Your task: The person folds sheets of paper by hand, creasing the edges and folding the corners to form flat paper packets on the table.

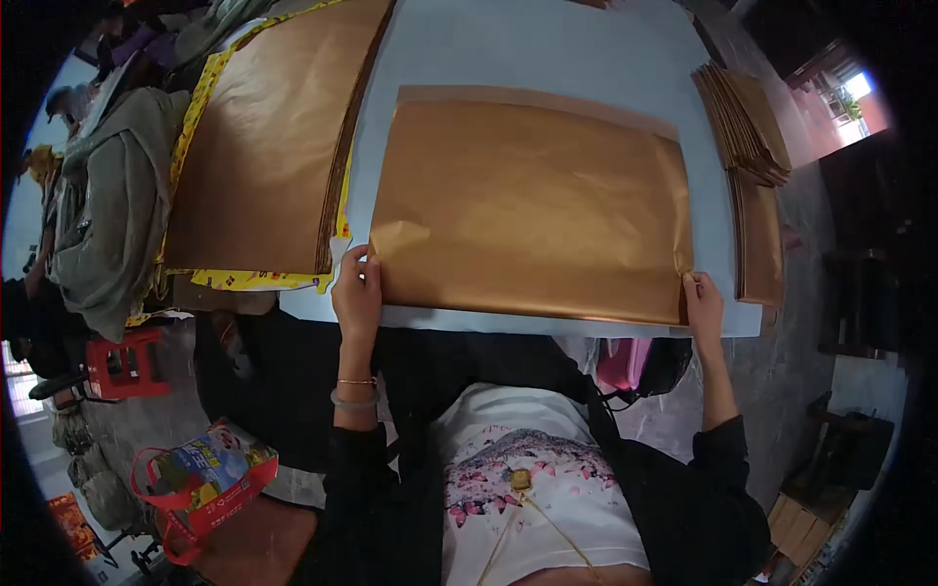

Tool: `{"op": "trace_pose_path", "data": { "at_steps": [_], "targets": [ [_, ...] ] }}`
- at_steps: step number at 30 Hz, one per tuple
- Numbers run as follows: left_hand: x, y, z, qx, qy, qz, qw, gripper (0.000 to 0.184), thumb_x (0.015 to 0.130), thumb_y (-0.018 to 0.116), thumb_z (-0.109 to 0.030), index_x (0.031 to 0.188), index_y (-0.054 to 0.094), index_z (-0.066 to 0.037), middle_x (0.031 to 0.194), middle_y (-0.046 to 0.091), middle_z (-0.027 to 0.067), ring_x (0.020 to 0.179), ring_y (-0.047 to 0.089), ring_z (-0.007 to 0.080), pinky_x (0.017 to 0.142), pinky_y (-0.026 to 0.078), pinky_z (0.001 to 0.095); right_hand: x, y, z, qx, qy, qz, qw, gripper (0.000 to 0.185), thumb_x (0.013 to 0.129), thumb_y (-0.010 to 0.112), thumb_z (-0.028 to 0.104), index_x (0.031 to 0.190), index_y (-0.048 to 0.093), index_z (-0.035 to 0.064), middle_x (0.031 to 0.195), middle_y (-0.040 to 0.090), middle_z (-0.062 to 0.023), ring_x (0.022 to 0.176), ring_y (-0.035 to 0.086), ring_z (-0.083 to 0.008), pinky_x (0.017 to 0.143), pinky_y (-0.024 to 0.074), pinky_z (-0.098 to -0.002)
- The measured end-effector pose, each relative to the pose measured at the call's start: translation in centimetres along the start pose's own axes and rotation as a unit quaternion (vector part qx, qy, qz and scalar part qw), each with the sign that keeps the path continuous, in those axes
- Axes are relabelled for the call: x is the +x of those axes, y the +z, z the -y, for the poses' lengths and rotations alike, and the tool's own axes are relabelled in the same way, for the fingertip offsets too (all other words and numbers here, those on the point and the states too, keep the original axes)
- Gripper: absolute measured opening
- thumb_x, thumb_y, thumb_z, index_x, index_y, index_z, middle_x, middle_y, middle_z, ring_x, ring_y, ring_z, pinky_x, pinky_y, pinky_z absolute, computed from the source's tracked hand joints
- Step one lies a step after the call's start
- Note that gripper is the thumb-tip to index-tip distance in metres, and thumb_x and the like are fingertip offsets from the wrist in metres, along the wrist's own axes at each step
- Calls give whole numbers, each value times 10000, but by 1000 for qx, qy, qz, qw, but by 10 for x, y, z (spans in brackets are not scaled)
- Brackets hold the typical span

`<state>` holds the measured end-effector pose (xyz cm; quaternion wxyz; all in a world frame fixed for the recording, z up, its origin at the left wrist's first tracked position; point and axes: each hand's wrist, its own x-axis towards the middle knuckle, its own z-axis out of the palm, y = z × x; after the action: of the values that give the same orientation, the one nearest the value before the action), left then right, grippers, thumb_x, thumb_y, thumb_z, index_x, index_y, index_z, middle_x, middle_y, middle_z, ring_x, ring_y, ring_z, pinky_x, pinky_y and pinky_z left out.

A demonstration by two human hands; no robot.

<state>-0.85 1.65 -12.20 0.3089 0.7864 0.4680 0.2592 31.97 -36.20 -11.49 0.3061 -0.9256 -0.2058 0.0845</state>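
A large golden-brown paper sheet [532, 210] lies on the pale blue tabletop [528, 44], with a strip of its duller side showing along the far edge. It looks folded over, with a rounded near edge. My left hand [359, 291] pinches the sheet at its left side near the front corner. At the opposite end, my right hand [702, 298] grips the right side near the front corner, its fingers closed. Small creases run from both held spots. What lies beneath the paper is hidden.
To the left, a thick stack of brown sheets [269, 146] rests on yellow printed wrapping [259, 280]. Folded brown paper bundles [743, 122] lie along the right table edge. A red stool [127, 361] and a red bag [210, 479] are at lower left, beside grey cloth [117, 215] higher up.
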Motion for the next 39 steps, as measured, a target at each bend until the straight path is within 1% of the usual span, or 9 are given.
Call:
{"op": "trace_pose_path", "data": {
  "at_steps": [3, 5, 13, 19, 20, 22, 26, 35, 39],
  "targets": [
    [-1, 0, -5, 27, 5, -12, 1000, 228, 883, 558, -219, 1066, 558, -83, 703, 624, 81, 646, 616, 233, 590, 467, 328, -1, -1, 3, -11, -43, -14, 999, 356, 920, 492, 335, 943, 576, -10, 780, 612, -172, 694, 582, -222, 644, 450, -329],
    [-1, 0, -9, 33, -8, -14, 999, 236, 883, 558, -224, 1079, 558, -92, 713, 628, 82, 658, 620, 236, 598, 469, 331, -2, -2, 11, -15, 31, 13, 999, 350, 917, 496, 335, 944, 577, -3, 783, 610, -176, 704, 584, -233, 651, 451, -334],
    [-4, -6, -13, 81, -20, -24, 996, 309, 890, 550, -249, 1152, 543, -85, 738, 638, 86, 685, 622, 236, 622, 471, 330, 2, 2, -9, -9, 32, 10, 999, 338, 913, 499, 336, 966, 582, 13, 817, 616, -186, 741, 592, -281, 684, 452, -349],
    [-11, -26, -10, -68, -120, 111, 984, 400, 881, 578, -159, 1235, 458, -15, 827, 631, 89, 752, 584, 131, 690, 459, 267, 1, 1, -4, -28, 26, 6, 999, 345, 912, 496, 342, 981, 585, 16, 836, 620, -188, 754, 595, -307, 684, 453, -357],
    [-15, -28, 1, -68, -120, 111, 984, 400, 881, 578, -159, 1235, 458, -15, 827, 631, 89, 752, 584, 131, 690, 459, 267, -1, 0, 2, -30, 20, 2, 999, 347, 912, 495, 344, 979, 585, 15, 840, 622, -189, 759, 597, -312, 684, 454, -359],
    [-20, -34, 0, -225, -75, 139, 962, 415, 864, 594, -103, 1242, 450, -13, 849, 616, 77, 777, 565, 119, 708, 451, 255, -4, -4, 17, -28, 34, 7, 999, 339, 911, 500, 336, 978, 586, 15, 839, 623, -189, 761, 601, -298, 681, 454, -354],
    [-19, -43, 3, -193, -111, 173, 959, 434, 836, 612, -36, 1237, 448, 0, 808, 589, 61, 754, 540, 101, 684, 433, 225, -3, -3, 9, -32, 17, 0, 999, 316, 911, 510, 309, 976, 584, 9, 816, 624, -174, 737, 597, -234, 668, 453, -329],
    [-23, -37, 4, -190, -101, 114, 970, 368, 811, 661, -79, 1134, 508, 8, 781, 615, 60, 717, 564, 100, 628, 437, 217, -5, 0, 7, 3, 18, -12, 1000, 327, 913, 508, 311, 944, 568, -8, 642, 562, -158, 603, 526, -181, 588, 418, -315],
    [-26, -31, 17, -119, -86, 74, 986, 350, 794, 684, -107, 1088, 531, 8, 758, 621, 61, 694, 575, 104, 613, 441, 222, -5, -2, 12, -22, 38, 3, 999, 334, 914, 504, 315, 945, 566, -12, 669, 572, -158, 624, 531, -191, 600, 422, -318]
  ]
}}
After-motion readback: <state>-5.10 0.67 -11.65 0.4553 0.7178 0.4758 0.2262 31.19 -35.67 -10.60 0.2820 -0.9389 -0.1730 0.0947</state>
